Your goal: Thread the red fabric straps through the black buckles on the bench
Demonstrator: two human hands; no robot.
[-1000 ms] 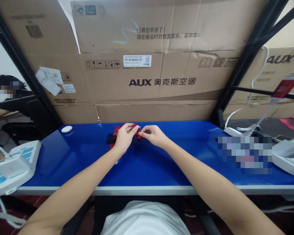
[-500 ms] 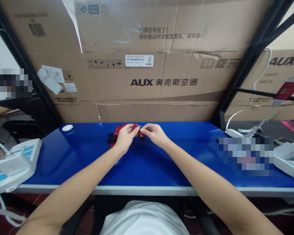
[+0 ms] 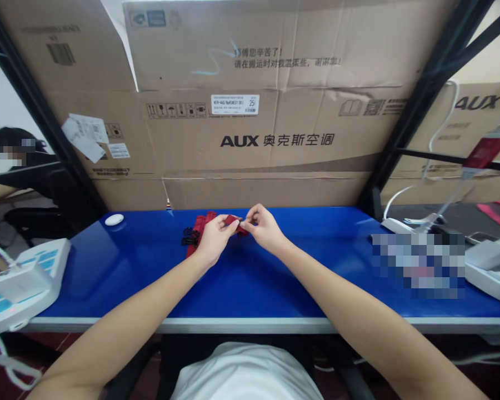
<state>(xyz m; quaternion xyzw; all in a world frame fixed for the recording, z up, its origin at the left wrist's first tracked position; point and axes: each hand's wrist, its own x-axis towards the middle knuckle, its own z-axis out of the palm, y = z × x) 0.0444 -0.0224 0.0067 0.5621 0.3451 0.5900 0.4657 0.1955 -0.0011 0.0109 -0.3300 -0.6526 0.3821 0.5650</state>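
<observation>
My left hand [image 3: 214, 238] is closed, its thumb and fingers pinching a small red strap [image 3: 232, 219]. Close by on the right, my right hand [image 3: 264, 229] is also closed, with its fingertips at the right end of that same strap. A small dark part shows between the two sets of fingertips, too small to name. Left of my left hand, more red straps [image 3: 199, 223] lie on the blue table [image 3: 250, 283]. Black cord-like pieces [image 3: 189, 237] are bunched at their left side. My left hand hides part of this pile.
A large cardboard sheet [image 3: 275, 166] stands behind the table between black posts. A white round object [image 3: 114, 219] lies at the back left. White power strips [image 3: 52, 272] with cables sit at the left and right. Another person [image 3: 29, 172] is at far left.
My right hand has lifted and turned slightly, its fingers now more curled at the strap. My left hand has barely moved. At far left, the other person's head has shifted.
</observation>
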